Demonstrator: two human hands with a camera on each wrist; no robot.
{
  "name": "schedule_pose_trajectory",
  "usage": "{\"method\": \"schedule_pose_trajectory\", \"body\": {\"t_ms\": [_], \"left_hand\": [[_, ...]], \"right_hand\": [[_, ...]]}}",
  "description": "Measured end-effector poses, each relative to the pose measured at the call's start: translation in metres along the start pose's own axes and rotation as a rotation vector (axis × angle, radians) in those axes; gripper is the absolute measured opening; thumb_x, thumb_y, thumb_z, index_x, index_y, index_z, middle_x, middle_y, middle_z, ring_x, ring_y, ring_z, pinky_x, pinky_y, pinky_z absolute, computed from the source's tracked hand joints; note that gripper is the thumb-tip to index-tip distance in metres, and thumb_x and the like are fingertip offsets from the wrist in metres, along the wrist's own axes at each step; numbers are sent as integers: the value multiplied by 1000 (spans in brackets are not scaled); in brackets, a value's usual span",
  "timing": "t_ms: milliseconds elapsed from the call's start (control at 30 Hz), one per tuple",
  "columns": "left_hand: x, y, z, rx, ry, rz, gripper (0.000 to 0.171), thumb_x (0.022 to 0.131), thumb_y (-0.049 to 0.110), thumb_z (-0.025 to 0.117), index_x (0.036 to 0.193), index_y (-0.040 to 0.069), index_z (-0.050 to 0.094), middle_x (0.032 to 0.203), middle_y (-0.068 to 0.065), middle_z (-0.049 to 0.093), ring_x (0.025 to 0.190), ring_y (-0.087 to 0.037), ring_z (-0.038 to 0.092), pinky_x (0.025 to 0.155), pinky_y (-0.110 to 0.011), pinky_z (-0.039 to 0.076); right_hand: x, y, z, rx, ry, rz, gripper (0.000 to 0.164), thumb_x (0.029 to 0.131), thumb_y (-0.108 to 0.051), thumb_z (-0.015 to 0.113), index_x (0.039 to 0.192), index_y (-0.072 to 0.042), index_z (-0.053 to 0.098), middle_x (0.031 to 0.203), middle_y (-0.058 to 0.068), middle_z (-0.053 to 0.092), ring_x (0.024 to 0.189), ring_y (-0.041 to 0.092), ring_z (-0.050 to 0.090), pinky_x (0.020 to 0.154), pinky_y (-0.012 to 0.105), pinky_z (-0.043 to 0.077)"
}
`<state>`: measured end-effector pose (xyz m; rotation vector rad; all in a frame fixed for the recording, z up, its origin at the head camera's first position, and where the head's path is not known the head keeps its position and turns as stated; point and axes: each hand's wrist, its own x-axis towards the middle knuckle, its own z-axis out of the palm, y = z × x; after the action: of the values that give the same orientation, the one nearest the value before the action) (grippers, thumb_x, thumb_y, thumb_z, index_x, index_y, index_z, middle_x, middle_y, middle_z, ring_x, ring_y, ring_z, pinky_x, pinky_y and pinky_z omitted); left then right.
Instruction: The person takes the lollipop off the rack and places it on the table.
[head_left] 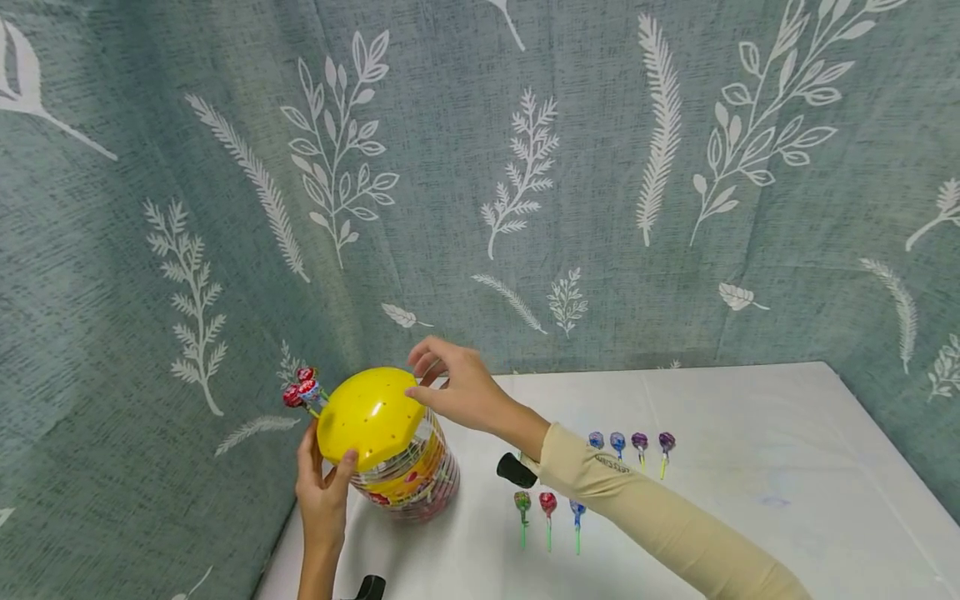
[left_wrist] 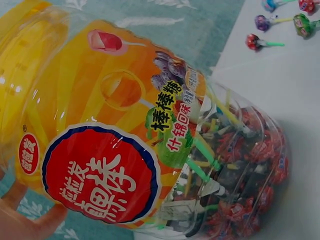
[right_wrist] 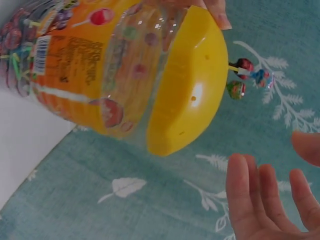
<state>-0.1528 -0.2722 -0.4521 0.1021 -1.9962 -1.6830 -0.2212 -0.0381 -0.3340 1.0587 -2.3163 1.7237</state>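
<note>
A clear plastic candy jar [head_left: 420, 479] with an orange label and domed yellow lid [head_left: 375, 417] stands at the left of the table. Lollipops [left_wrist: 240, 190] fill its lower part. My left hand [head_left: 322, 492] holds the jar by the lid's left side, thumb over the front edge. More lollipops [head_left: 303, 390], red, blue and green, stick out of the lid on the far left. Over the lid's right edge is my right hand [head_left: 461, 387], fingers loosely bent and holding nothing. In the right wrist view its fingers [right_wrist: 239, 187] are apart from the lid.
Right of the jar, wrapped lollipops [head_left: 548, 504] lie in two rows on the white table [head_left: 750, 533], partly hidden by the right sleeve [head_left: 645, 517]. A green curtain with white leaf prints [head_left: 450, 208] hangs behind and to the left.
</note>
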Motion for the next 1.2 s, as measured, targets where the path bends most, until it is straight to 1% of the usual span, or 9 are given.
{"method": "schedule_pose_trajectory", "body": {"t_ms": [67,233,400,467,633,767,867,1033,1200], "left_hand": [[0,0,0,7,2,-1,69,89,6,61,148,23,30,152,2,28,138,-17,25,89,-12,37],[0,1,0,9,4,-3,69,89,7,61,149,23,29,152,2,28,137,-17,26,89,-11,37],[0,0,0,8,0,10,68,90,7,60,148,24,30,152,1,29,137,-17,28,90,-13,38],[1,-1,0,10,3,14,67,90,6,60,148,24,30,151,1,30,136,-17,29,91,-14,38],[1,-2,0,14,8,20,66,90,7,59,148,21,31,150,1,32,133,-17,32,91,-15,39],[1,-2,0,12,4,25,65,91,7,58,148,22,31,150,0,32,133,-16,32,90,-16,39],[0,-2,-1,8,-1,26,65,91,6,58,148,23,31,150,0,32,133,-16,32,89,-15,40],[0,-1,-3,27,-4,11,66,91,7,58,147,26,30,150,4,30,134,-16,31,89,-13,38],[0,0,-4,50,-11,-5,66,92,9,59,148,27,29,151,6,28,137,-16,27,91,-13,37]], "right_hand": [[6,-3,5,4,-8,-11,27,84,-8,70,107,-9,57,99,13,62,85,15,61,68,22,51],[19,-8,19,12,-22,-25,28,84,-8,70,108,-10,57,100,11,62,87,13,61,68,19,50],[31,-14,35,23,-43,-42,28,83,-7,71,107,-11,56,100,11,62,85,10,60,68,16,49],[35,-16,42,25,-57,-58,29,83,-7,70,108,-11,56,99,9,61,85,8,60,68,15,49],[45,-22,56,17,-85,-106,29,84,-7,70,109,-10,56,97,2,58,87,10,61,66,13,48],[52,-24,68,0,-108,-101,32,84,-8,70,113,-9,55,100,0,56,90,10,59,67,12,47],[55,-25,76,-20,-133,-87,34,85,-9,69,116,-9,55,103,0,56,90,9,58,70,11,45],[58,-24,87,-44,-159,-104,31,86,-8,67,115,-9,55,105,2,55,92,10,56,76,12,44],[58,-20,95,-54,-143,-93,28,87,-7,66,113,-12,56,103,0,53,91,10,54,73,12,43]]}}
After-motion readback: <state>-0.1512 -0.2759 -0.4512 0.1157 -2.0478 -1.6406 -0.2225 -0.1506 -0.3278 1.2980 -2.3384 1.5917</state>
